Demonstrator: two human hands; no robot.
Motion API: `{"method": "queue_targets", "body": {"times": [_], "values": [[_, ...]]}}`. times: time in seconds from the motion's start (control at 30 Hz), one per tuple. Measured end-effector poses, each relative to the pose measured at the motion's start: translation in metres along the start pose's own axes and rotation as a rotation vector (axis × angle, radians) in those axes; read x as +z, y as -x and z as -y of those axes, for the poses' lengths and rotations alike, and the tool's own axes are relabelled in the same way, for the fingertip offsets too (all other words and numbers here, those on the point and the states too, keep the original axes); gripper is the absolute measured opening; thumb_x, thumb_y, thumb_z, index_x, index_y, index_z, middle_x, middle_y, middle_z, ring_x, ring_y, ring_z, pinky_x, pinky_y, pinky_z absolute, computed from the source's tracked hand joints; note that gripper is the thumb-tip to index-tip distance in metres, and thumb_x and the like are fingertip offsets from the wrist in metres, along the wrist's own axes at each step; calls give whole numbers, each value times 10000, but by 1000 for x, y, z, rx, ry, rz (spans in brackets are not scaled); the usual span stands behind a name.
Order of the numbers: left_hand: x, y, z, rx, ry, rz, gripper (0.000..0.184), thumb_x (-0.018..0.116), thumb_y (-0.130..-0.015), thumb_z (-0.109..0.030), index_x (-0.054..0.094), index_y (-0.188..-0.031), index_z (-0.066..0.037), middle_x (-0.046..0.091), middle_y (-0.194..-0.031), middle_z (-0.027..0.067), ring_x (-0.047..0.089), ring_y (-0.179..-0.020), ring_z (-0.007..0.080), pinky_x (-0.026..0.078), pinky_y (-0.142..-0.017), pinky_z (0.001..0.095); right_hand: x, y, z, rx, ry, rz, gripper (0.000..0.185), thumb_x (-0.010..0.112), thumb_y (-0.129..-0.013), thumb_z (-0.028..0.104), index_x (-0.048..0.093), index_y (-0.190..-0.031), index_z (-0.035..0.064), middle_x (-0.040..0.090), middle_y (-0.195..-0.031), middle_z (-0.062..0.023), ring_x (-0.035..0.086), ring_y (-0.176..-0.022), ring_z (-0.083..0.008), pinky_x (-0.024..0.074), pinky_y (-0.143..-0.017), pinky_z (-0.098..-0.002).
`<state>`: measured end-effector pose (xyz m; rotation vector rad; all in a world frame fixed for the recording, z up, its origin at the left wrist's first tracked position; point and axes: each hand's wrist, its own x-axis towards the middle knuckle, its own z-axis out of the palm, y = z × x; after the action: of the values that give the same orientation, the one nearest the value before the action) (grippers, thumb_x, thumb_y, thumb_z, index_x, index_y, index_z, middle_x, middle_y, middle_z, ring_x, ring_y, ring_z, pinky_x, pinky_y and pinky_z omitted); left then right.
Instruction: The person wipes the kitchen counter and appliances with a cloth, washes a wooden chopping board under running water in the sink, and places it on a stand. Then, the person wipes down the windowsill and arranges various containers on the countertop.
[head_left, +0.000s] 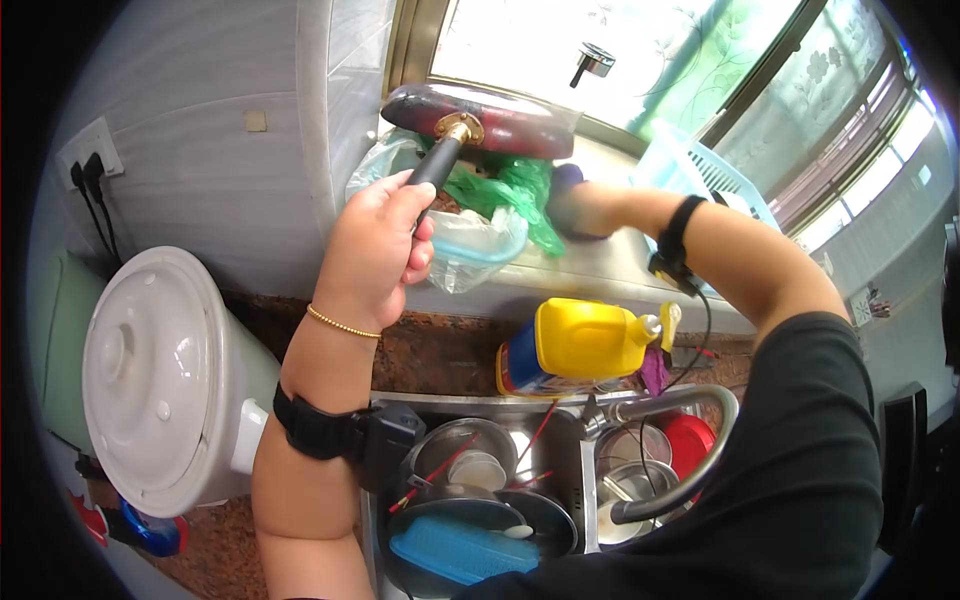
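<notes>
My left hand (385,240) is closed round the black handle of a frying pan (520,125). The pan is tipped up on its side, its dark red underside facing me, over a small bin (485,240) lined with clear plastic. A crumpled green plastic bag (515,195) lies across the bin's top. My right hand (585,207) is beside that bag, below the pan's right end. It is smeared by motion, with a dark purple patch at its fingers that I cannot make out, so their pose is hidden.
A double sink (588,480) with pans, bowls and chopsticks lies in front of me, a curved tap (715,400) over it. Behind it stands a yellow jug (590,340). A lidded white bucket (150,370) is at left, a pale blue rack (720,175) at right by the window.
</notes>
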<state>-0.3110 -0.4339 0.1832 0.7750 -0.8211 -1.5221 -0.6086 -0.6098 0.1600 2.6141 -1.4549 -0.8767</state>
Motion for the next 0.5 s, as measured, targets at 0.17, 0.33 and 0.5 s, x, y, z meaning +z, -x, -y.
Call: {"method": "queue_targets", "body": {"times": [0.17, 0.33, 0.5], "values": [[-6, -5, 21, 64, -213, -71, 481, 519, -881, -184, 372, -1286, 30, 475, -650, 14, 417, -430, 58, 310, -360, 192, -38, 93, 76, -159, -195, 90, 496, 575, -738, 114, 531, -1230, 145, 602, -1024, -186, 557, -1004, -320, 422, -878, -393], [2, 8, 8, 3, -567, -151, 458, 499, -893, -224, 396, -1278, 0, 505, -644, 45, 489, -423, 98, 391, -362, 213, -44, 78, 87, -397, -346, 97, 558, 491, -742, 3, 532, -1247, 236, 626, -969, -137, 571, -868, -241, 437, -820, -323], [1, -5, 23, 65, -584, -208, 458, 496, -899, -276, 407, -1267, -17, 520, -646, 75, 524, -427, 138, 445, -373, 232, 30, 59, -23, -323, -299, 88, 557, 431, -746, -11, 547, -1234, 232, 621, -1013, -146, 567, -860, -261, 435, -816, -329]]}}
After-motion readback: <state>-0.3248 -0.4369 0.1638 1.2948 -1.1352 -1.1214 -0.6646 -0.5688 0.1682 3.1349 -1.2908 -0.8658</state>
